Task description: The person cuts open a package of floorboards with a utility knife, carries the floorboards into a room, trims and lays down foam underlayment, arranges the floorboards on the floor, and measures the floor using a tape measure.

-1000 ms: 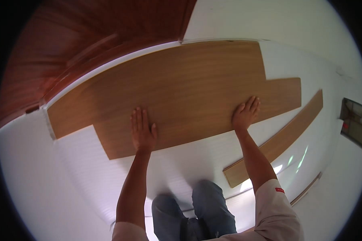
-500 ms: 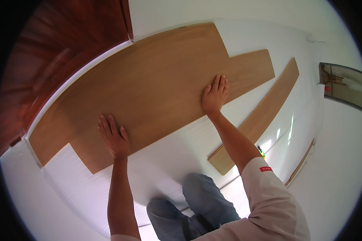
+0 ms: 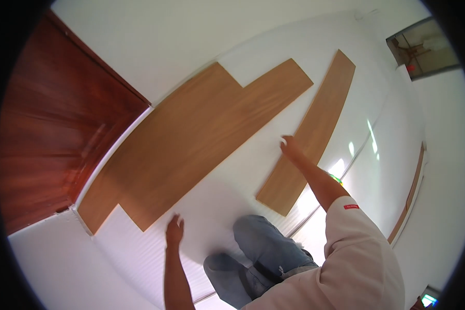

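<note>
My left hand (image 3: 174, 228), fingers loosely curled and apart, is just off the near edge of the joined wood-look boards (image 3: 165, 150), above the white ridged underlay (image 3: 121, 250). My right hand (image 3: 289, 145) is by the left long edge of a single loose plank (image 3: 320, 113), its fingers blurred; whether it touches the plank I cannot tell. The joined boards form a stepped panel along the door side. My knees in jeans (image 3: 258, 237) are bent on the underlay.
A red-brown wooden door (image 3: 62, 119) stands at the left, white walls (image 3: 139, 41) around. A thin wood strip (image 3: 408, 199) lies along the right side. A framed glass pane or opening (image 3: 423, 49) is at the upper right, and small sunlight patches (image 3: 372, 137) fall on the underlay.
Both hands have lifted from their flat spots on the joined boards; the left moved toward me, the right toward the loose plank. The view has turned.
</note>
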{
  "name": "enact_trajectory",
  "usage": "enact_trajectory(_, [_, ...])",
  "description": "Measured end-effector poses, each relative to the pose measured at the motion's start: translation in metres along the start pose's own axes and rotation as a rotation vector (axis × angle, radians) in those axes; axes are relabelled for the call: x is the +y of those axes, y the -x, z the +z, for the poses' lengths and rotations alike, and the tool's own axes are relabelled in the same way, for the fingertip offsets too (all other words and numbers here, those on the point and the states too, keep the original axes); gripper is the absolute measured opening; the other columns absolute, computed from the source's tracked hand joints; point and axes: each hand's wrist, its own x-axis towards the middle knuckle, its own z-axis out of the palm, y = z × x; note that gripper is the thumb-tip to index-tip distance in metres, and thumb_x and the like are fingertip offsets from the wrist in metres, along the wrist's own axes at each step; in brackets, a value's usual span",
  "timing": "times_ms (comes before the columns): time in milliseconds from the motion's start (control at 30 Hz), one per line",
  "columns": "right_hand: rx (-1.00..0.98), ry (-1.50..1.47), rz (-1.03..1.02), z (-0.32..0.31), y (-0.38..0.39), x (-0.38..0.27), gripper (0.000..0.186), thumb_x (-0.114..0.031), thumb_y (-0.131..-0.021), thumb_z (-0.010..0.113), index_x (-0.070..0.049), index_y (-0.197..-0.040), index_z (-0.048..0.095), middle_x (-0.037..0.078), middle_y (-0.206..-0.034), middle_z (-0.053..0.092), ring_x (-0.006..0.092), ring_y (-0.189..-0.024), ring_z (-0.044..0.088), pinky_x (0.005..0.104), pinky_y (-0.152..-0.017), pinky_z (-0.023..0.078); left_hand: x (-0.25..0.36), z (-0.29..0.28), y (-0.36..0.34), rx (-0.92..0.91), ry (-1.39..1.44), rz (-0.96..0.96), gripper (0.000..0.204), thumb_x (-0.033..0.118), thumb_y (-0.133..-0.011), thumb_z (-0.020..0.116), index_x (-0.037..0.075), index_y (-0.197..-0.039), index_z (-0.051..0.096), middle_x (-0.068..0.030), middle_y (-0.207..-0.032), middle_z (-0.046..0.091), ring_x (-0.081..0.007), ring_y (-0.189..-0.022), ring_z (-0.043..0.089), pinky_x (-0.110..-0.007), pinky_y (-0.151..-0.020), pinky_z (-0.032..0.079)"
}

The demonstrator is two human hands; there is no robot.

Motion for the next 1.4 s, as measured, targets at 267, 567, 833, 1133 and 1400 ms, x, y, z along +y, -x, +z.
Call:
enact_trajectory(267, [-0.146, 0.395, 0.558, -0.078, 0.179, 0.164, 0.038, -0.013, -0.088, 0.056, 0.002, -0.122, 0.053, 0.022, -0.121, 0.058, 0.0372, -0.116, 0.057, 0.042, -0.102, 0.047, 0.002, 0.125, 0.374, 0.081, 0.932, -1.258, 0.039, 0.035, -0.098, 0.052, 0.007, -0.122, 0.063, -0.0111, -0.116, 0.069, -0.0297, -0.107, 0.064, -0.042, -0.093, 0.051])
enact_trajectory(567, [-0.388, 0.544, 0.52, -0.058, 0.208, 0.249, 0.046, -0.023, -0.088, 0.06, 0.0, -0.127, 0.051, 0.02, -0.126, 0.057, 0.0361, -0.123, 0.053, 0.0445, -0.102, 0.047, 0.086, 0.188, 0.475, 0.242, 1.535, -1.259, 0.042, 0.038, -0.1, 0.046, 0.007, -0.125, 0.061, -0.0106, -0.119, 0.067, -0.0286, -0.107, 0.064, -0.041, -0.093, 0.051])
enact_trajectory(833, [-0.251, -0.054, 0.823, -0.041, 0.225, 0.31, 0.035, -0.028, -0.078, 0.072, 0.004, -0.093, 0.069, 0.016, -0.093, 0.072, 0.0269, -0.077, 0.07, 0.0364, -0.067, 0.056, 0.118, 0.199, 0.481, 0.357, 1.694, -1.187, 0.05, 0.04, -0.103, 0.039, 0.005, -0.134, 0.055, -0.0114, -0.124, 0.065, -0.029, -0.112, 0.062, -0.04, -0.096, 0.051])
enact_trajectory(1133, [-0.392, -0.491, 0.473, -0.041, 0.268, 0.14, 0.024, -0.013, -0.079, 0.07, 0.007, -0.091, 0.064, 0.014, -0.082, 0.066, 0.0225, -0.068, 0.066, 0.0345, -0.059, 0.06, 0.138, 0.231, 0.495, 0.618, 1.684, -0.984, 0.053, 0.041, -0.103, 0.038, 0.003, -0.136, 0.054, -0.013, -0.127, 0.064, -0.0308, -0.115, 0.062, -0.04, -0.097, 0.05])
enact_trajectory(1400, [-0.312, -1.024, 0.379, -0.081, 0.291, 0.03, 0.025, -0.013, -0.084, 0.058, 0.001, -0.104, 0.051, 0.013, -0.09, 0.059, 0.0244, -0.077, 0.065, 0.035, -0.066, 0.056, 0.152, 0.247, 0.481, 0.759, 1.689, -0.928, 0.049, 0.039, -0.103, 0.039, 0.001, -0.123, 0.063, -0.0131, -0.113, 0.069, -0.0258, -0.098, 0.066, -0.035, -0.087, 0.052])
